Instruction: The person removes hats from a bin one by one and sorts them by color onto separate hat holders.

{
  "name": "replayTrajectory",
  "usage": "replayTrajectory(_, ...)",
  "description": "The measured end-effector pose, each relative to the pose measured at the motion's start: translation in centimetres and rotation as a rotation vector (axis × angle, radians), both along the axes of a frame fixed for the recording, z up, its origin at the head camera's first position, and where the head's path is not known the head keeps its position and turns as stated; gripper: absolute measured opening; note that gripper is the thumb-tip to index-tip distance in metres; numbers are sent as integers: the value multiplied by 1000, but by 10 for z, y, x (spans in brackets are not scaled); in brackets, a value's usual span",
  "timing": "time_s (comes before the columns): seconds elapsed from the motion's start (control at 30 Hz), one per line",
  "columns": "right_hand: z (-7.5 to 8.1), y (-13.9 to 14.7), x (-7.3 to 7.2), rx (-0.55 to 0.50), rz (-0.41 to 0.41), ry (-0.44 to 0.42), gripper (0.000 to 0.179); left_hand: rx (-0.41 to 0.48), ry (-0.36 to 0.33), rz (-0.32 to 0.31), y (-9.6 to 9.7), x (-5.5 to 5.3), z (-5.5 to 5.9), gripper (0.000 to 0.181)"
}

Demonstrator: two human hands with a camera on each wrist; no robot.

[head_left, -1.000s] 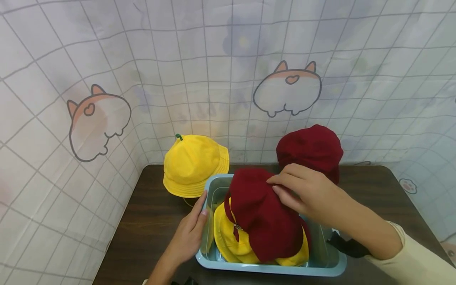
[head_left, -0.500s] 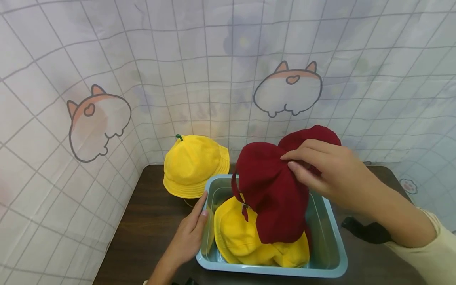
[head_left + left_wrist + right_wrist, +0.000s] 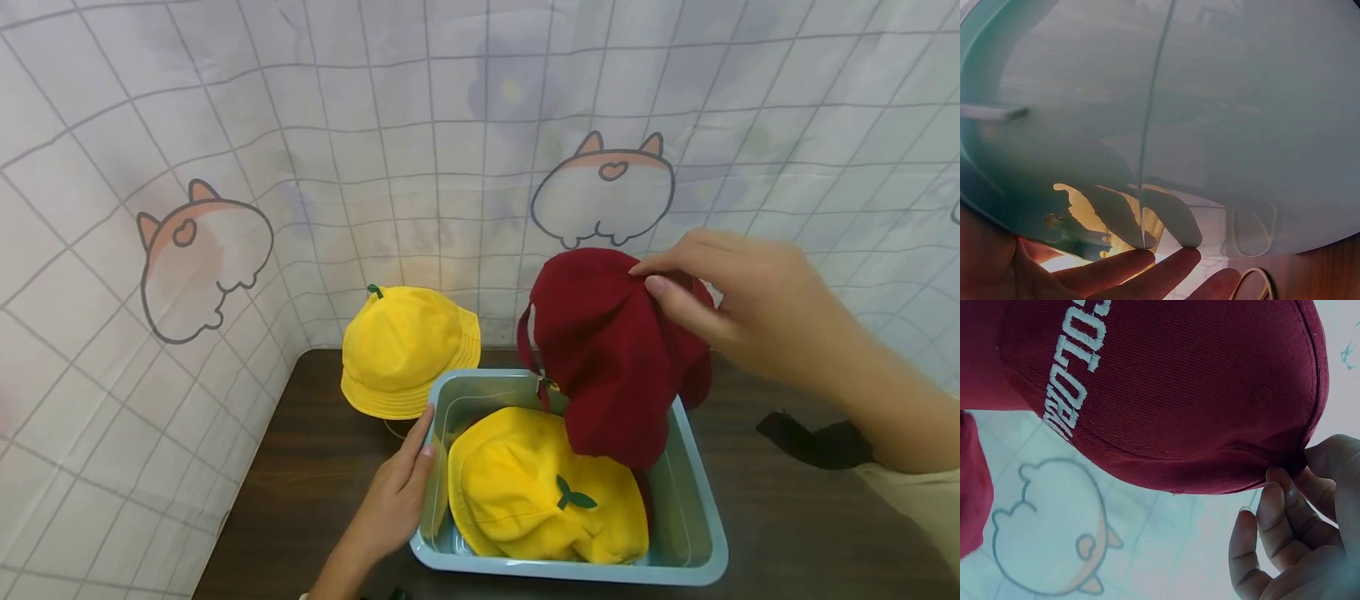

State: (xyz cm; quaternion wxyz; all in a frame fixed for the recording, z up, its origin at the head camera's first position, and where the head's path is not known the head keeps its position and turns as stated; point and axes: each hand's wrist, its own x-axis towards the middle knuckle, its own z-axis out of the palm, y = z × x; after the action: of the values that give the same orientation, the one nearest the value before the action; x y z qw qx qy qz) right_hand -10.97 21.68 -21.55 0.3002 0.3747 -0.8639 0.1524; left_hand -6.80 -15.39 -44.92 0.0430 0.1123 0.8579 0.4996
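Above the back right of a light blue plastic basin (image 3: pixel 570 569) hangs a dark red baseball cap (image 3: pixel 592 333). My right hand (image 3: pixel 765 300) pinches its crown between thumb and fingertips. White embroidered letters (image 3: pixel 1075 369) show on the cap's front in the right wrist view; in the head view its strap and buckle dangle at the left. My left hand (image 3: pixel 390 500) rests along the basin's left side, fingers straight against the outer wall (image 3: pixel 1260 144). Inside the basin lies a yellow cloth hat (image 3: pixel 517 492) with a green leaf on top, a bit of dark red beneath it.
A yellow bucket hat (image 3: pixel 405 350) with a small green stem stands on the dark wooden table (image 3: pixel 262 475), behind the basin's left corner. Another dark red hat (image 3: pixel 697 383) is mostly hidden behind the held cap. A white gridded curtain (image 3: pixel 420 167) hangs behind the table.
My right hand has lifted the red cap off the yellow hat, up and to the back right, uncovering that hat and its green leaf. My left hand has stayed at the basin.
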Motion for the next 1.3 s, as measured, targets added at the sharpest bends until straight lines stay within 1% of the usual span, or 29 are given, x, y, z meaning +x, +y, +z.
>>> replayTrajectory(0.1,6,6,-7,19,-31,10,24,5,4,-5,0,1,1,52)
replayTrajectory(0.3,18,17,-20,77,-144,0,21,2,-2,-2,0,2,0,52)
replayTrajectory(0.47,25,24,-30,82,-201,0,21,1,7,3,0,1,-2,52)
replayTrajectory(0.7,41,31,-35,86,-306,-12,24,9,-33,5,0,-1,-4,52)
replayTrajectory(0.9,55,39,-42,97,-383,-15,29,11,-32,7,0,-1,-4,52)
replayTrajectory(1.07,59,49,-51,130,-427,-17,31,11,-35,6,-1,-1,-3,52)
replayTrajectory(1.2,60,59,-59,145,-472,-46,32,6,-43,5,-1,-1,-2,52)
replayTrajectory(1.3,59,65,-65,147,-491,-69,33,10,-52,8,-1,-1,-2,52)
